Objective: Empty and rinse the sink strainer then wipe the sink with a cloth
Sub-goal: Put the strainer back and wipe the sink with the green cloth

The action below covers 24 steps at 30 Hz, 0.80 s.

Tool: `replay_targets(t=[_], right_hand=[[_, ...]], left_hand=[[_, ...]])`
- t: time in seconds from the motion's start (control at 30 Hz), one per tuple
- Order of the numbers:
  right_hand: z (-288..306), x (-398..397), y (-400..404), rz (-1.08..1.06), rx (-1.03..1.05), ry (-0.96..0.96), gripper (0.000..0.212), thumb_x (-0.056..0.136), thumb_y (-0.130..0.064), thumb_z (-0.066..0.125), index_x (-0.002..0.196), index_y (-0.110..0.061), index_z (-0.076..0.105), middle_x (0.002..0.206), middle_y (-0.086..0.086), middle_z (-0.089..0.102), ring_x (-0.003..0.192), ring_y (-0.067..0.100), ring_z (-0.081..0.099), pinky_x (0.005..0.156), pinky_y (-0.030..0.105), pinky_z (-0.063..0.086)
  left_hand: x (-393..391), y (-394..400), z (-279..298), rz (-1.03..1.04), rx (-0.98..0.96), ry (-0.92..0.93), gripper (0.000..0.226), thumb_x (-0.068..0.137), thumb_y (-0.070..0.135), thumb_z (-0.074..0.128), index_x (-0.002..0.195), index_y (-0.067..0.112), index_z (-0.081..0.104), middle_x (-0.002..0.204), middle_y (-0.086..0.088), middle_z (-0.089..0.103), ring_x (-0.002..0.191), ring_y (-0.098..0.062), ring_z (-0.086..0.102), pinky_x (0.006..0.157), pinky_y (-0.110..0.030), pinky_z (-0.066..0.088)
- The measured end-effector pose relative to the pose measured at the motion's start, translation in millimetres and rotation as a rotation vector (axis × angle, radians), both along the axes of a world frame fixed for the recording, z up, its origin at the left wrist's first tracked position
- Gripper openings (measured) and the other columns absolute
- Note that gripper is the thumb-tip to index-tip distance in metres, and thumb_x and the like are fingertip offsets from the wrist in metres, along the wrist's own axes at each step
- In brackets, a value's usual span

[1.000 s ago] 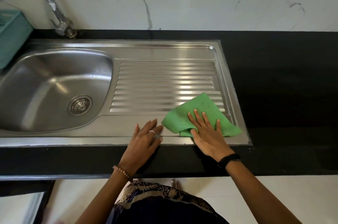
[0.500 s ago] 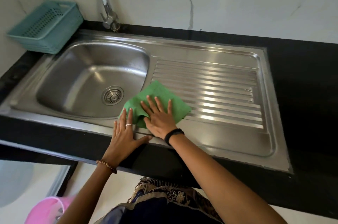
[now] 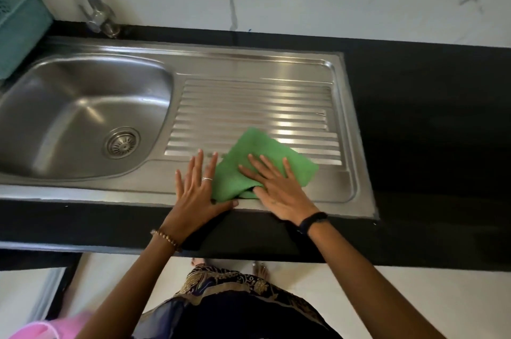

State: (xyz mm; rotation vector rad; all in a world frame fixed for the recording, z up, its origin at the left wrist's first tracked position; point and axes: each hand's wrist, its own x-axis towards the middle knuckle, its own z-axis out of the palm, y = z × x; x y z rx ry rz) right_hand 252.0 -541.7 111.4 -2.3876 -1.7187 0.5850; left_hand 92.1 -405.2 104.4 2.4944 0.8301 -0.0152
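A green cloth lies on the near part of the steel drainboard. My right hand presses flat on the cloth, fingers spread. My left hand rests flat on the sink's front rim just left of the cloth, fingers apart, its thumb touching the cloth's edge. The round strainer sits in the drain of the sink bowl to the left.
A curved tap stands at the back left, with a teal basket at the left edge. Black countertop extends to the right. A pink bucket sits on the floor at lower left.
My right hand slid the cloth left toward the bowl, then back right along the front of the drainboard. My left hand stayed flat on the front rim.
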Motion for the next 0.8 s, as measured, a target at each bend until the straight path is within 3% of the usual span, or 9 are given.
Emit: replay_targets(t=[0.1, 0.23, 0.4, 0.57, 0.67, 0.73, 0.8], right_hand=[[4.5, 32.9, -49.1, -0.138, -0.06, -0.041, 0.053, 0.1, -0.033, 0.023, 0.144, -0.044, -0.002, 0.148, -0.018, -0.022, 0.145, 0.014, -0.011, 0.113, 0.052, -0.016], [18.7, 53.8, -89.5, -0.241, -0.121, 0.026, 0.049, 0.1, -0.032, 0.021, 0.144, -0.044, 0.002, 0.154, -0.016, -0.014, 0.146, 0.013, -0.008, 0.118, 0.047, -0.01], [39.4, 45.5, -101.6, -0.24, -0.179, 0.216, 0.046, 0.102, -0.03, 0.019, 0.144, -0.044, 0.009, 0.158, -0.011, -0.006, 0.146, 0.011, -0.008, 0.118, 0.044, -0.009], [43.3, 19.4, -101.4, -0.139, -0.246, 0.266, 0.045, 0.102, -0.031, 0.016, 0.142, -0.047, 0.003, 0.157, -0.013, -0.012, 0.144, 0.009, -0.013, 0.116, 0.046, -0.015], [42.8, 6.5, -81.8, -0.041, -0.249, 0.254, 0.045, 0.102, -0.034, 0.016, 0.143, -0.047, 0.003, 0.156, -0.014, -0.013, 0.144, 0.01, -0.016, 0.116, 0.048, -0.015], [41.7, -2.4, -61.5, 0.039, -0.233, 0.258, 0.046, 0.102, -0.033, 0.018, 0.143, -0.046, 0.004, 0.156, -0.015, -0.013, 0.144, 0.009, -0.017, 0.116, 0.048, -0.017], [41.1, -11.4, -40.3, 0.114, -0.227, 0.257, 0.047, 0.102, -0.032, 0.019, 0.144, -0.045, 0.003, 0.156, -0.014, -0.013, 0.143, 0.009, -0.018, 0.115, 0.049, -0.018]], left_hand=[[22.2, -19.6, 0.0, -0.126, -0.031, 0.02, 0.102, 0.051, 0.095, 0.009, 0.129, 0.046, -0.034, 0.148, 0.004, -0.032, 0.135, -0.015, -0.03, 0.107, -0.042, -0.022], [32.6, -25.1, 1.6, -0.172, -0.026, 0.033, 0.105, 0.051, 0.094, 0.011, 0.131, 0.041, -0.031, 0.147, 0.005, -0.031, 0.134, -0.014, -0.029, 0.107, -0.041, -0.021], [18.0, -11.9, 4.2, -0.127, -0.03, 0.034, 0.113, 0.049, 0.094, 0.02, 0.134, 0.034, -0.026, 0.152, 0.001, -0.025, 0.134, -0.014, -0.026, 0.109, -0.043, -0.019], [-11.3, 4.7, 6.2, -0.063, -0.014, 0.053, 0.124, 0.04, 0.098, 0.002, 0.138, 0.026, -0.021, 0.155, -0.004, -0.02, 0.139, -0.017, -0.023, 0.11, -0.044, -0.019], [-32.4, 15.9, 6.7, 0.012, -0.015, 0.052, 0.12, 0.051, 0.095, 0.015, 0.146, 0.025, -0.007, 0.156, -0.005, -0.014, 0.143, -0.022, -0.015, 0.111, -0.047, -0.016], [-48.4, 26.8, 5.6, 0.078, 0.009, 0.051, 0.1, 0.072, 0.079, 0.036, 0.147, 0.024, 0.002, 0.158, -0.007, -0.005, 0.145, -0.024, -0.008, 0.114, -0.053, -0.011], [-64.6, 39.0, 4.6, 0.121, 0.057, 0.057, 0.086, 0.081, 0.062, 0.045, 0.148, 0.022, 0.009, 0.158, -0.006, 0.006, 0.145, -0.024, -0.003, 0.115, -0.055, -0.008]])
